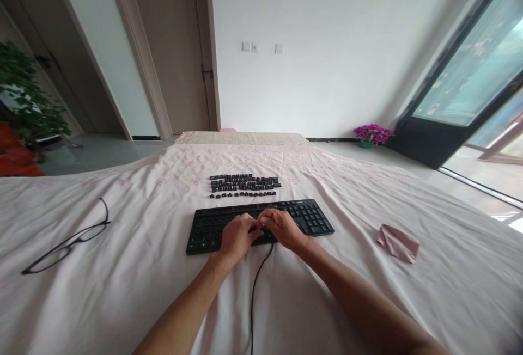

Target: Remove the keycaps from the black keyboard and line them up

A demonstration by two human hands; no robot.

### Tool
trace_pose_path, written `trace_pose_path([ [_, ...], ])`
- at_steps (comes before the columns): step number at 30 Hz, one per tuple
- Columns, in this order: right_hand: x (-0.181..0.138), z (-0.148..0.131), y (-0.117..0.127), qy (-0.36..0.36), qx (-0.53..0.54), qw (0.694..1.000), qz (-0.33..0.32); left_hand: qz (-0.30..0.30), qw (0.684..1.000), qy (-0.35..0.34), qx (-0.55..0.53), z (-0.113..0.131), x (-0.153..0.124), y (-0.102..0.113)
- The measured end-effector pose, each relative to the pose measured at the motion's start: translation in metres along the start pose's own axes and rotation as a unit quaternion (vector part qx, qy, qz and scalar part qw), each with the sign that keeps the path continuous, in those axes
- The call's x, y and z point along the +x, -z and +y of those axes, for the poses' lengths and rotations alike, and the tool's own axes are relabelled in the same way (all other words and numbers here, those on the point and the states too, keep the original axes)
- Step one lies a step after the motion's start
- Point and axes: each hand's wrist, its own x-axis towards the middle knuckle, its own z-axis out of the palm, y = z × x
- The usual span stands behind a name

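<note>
A black keyboard lies on a bed covered with a pale pink sheet. Many of its keycaps are off and lie in rows just beyond it. My left hand and my right hand rest on the middle of the keyboard, fingers curled and pressed close together, fingertips meeting. What they pinch, if anything, is hidden. The keyboard's black cable runs back between my forearms.
A pair of black glasses lies on the sheet at the left. A small pink cloth lies at the right. Beyond the bed are a door, a white wall, a pot of purple flowers and a large window at the right.
</note>
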Motion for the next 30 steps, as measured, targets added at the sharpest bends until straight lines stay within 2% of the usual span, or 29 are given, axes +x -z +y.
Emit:
trace_pose_path([
  [5, -0.006, 0.009, -0.011, 0.033, 0.069, 0.994, 0.072, -0.008, 0.999, 0.006, 0.035, 0.004, 0.003, -0.001],
  [12, -0.010, 0.009, -0.017, 0.015, 0.117, 0.981, 0.152, -0.009, 0.999, 0.017, 0.031, 0.005, 0.005, 0.000],
  [19, -0.010, 0.007, -0.015, -0.060, 0.133, 0.955, 0.258, -0.014, 0.999, 0.036, -0.024, 0.002, 0.004, -0.003],
  [23, -0.008, 0.001, -0.004, -0.036, 0.130, 0.958, 0.251, 0.000, 0.998, 0.055, -0.044, -0.001, 0.007, -0.004],
  [26, -0.004, -0.005, 0.012, -0.003, 0.059, 0.970, 0.238, 0.001, 0.994, 0.083, -0.076, -0.005, 0.011, -0.004],
  [30, 0.003, -0.007, 0.022, 0.014, -0.071, 0.989, 0.128, 0.006, 0.989, 0.088, -0.122, -0.009, 0.015, -0.004],
])
